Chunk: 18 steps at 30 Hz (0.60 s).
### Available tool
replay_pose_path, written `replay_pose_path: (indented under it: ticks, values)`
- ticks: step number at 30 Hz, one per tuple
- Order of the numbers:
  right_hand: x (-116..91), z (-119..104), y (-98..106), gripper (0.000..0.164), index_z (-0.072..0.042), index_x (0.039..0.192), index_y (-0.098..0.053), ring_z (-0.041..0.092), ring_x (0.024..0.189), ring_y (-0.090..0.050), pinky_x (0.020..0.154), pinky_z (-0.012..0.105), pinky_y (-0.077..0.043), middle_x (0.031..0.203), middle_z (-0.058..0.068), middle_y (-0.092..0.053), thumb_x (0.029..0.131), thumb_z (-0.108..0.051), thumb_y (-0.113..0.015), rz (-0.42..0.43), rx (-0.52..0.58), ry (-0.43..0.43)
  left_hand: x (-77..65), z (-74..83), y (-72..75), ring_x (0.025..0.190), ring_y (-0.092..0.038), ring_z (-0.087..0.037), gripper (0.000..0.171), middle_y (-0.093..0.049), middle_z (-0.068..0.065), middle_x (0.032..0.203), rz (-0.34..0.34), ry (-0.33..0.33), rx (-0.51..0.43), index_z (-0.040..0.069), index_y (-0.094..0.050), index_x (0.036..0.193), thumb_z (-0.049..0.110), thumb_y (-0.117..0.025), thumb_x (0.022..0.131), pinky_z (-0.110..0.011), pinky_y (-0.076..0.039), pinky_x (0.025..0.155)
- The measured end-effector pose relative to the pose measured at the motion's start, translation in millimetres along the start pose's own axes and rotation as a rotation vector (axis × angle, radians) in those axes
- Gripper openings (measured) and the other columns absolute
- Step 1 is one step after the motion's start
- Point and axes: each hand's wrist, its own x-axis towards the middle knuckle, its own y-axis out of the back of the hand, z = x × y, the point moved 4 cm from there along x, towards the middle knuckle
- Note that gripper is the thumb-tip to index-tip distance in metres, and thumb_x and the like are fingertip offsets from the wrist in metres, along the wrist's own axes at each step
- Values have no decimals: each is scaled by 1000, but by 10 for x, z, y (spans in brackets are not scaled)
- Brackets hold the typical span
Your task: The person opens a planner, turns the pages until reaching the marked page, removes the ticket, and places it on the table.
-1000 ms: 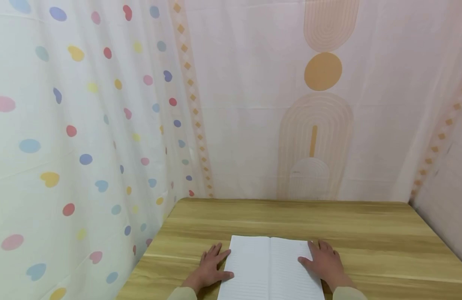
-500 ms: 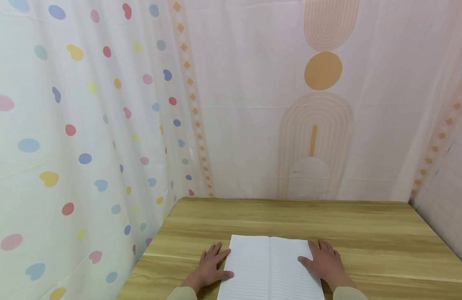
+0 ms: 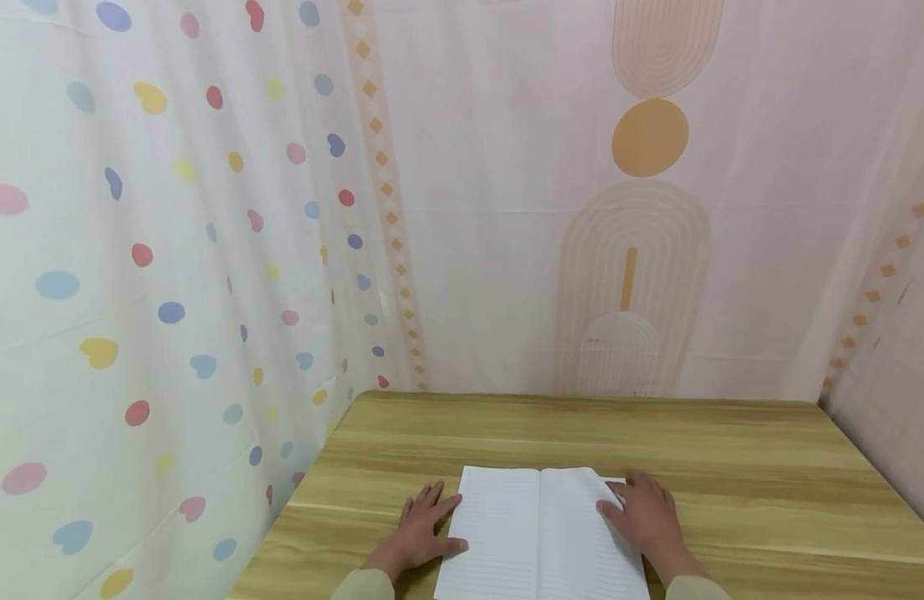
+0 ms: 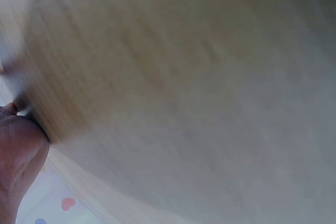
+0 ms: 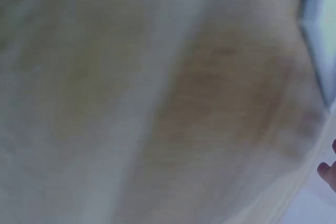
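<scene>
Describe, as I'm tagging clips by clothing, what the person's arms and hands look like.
The left sleeve and right sleeve are pale beige, long, and plain where visible. The left hand and right hand are bare: no gloves or cables show. The upper arms are out of frame.

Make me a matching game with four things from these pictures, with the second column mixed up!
Things:
1. Left hand
2. Right hand
3. Notebook
4. Table

Places and states:
A. White and lying open
B. At the curled page
C. Wood-grained and underneath the notebook
D. At the notebook's left edge, fingers spread

Right pairs:
1-D, 2-B, 3-A, 4-C
</scene>
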Motion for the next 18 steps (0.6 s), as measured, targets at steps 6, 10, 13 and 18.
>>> replay_pose_path:
  ticks: [6,10,13,18]
  values:
    - [89,-140,151,40,1,123,-67,39,103,-62,86,57,-49,113,22,-67,93,-25,-69,34,164,-3,-3,9,1,145,-8,-53,76,-16,-33,158,-1,-2,-7,4,-45,148,44,-72,88,-68,0,113]
    - [171,-259,236,51,7,135,-55,29,94,-60,80,46,-51,108,20,-66,94,-20,-69,15,326,-66,1,6,14,145,-7,-52,76,-16,-33,158,9,-5,-9,4,-45,148,44,-72,88,-68,1,113]
    - [220,-388,302,62,9,144,-42,33,98,-61,85,49,-50,111,25,-65,94,-17,-69,21,419,-83,6,-8,14,146,-7,-51,77,-16,-32,158,10,-2,-7,5,-45,148,44,-73,88,-68,2,113]
    - [261,-648,340,66,10,148,-34,31,96,-65,76,43,-54,114,28,-66,94,-9,-66,-3,612,-77,11,-21,1,146,-6,-51,76,-16,-31,159,7,7,-7,5,-44,148,42,-73,88,-68,2,113]
